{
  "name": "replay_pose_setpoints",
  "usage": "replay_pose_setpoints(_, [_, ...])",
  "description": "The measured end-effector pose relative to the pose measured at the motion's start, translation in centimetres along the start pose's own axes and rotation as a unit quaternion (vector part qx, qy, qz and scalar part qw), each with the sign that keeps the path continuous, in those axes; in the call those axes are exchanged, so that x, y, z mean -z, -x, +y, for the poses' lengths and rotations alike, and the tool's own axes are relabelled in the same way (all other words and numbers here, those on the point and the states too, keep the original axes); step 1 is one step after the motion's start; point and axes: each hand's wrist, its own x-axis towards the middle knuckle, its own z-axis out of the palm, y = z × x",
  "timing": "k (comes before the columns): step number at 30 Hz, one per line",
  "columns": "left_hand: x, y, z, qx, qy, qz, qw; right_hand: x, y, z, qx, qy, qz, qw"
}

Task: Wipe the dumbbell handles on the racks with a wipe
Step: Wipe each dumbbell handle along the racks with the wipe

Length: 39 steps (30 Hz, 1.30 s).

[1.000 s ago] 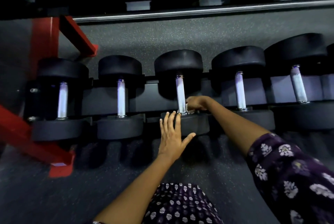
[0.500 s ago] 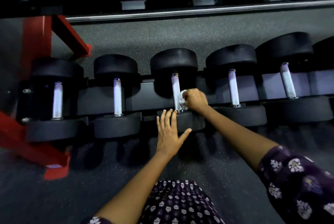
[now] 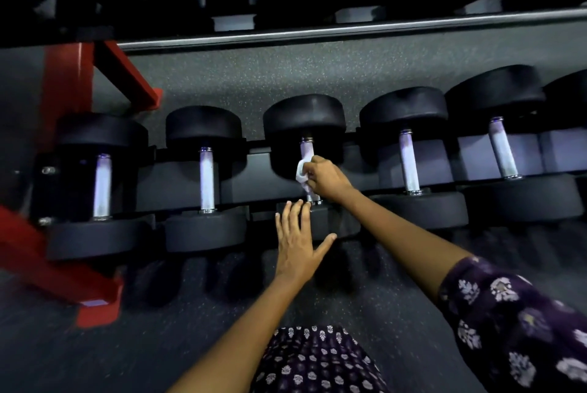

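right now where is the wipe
In the head view, the white wipe is bunched in the right hand against the handle of the middle dumbbell on the lower rack, just above the left hand.

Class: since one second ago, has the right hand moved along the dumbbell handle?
Yes. The right hand with the wipe moved up the handle, away from the near weight.

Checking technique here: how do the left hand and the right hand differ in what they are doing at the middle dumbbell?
The right hand is curled, gripping the white wipe against the handle; the left hand holds nothing. The left hand lies flat with fingers straight and spread on the near head, while the right hand is up at the handle. Both are at the same middle dumbbell.
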Motion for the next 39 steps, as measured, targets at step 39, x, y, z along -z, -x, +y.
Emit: replay_pose_setpoints(39, [0.4,-0.3,-0.3,-0.014,-0.018,-0.013,1.0,0.6,-1.9,-2.3,-0.254,-0.154,0.149,0.943])
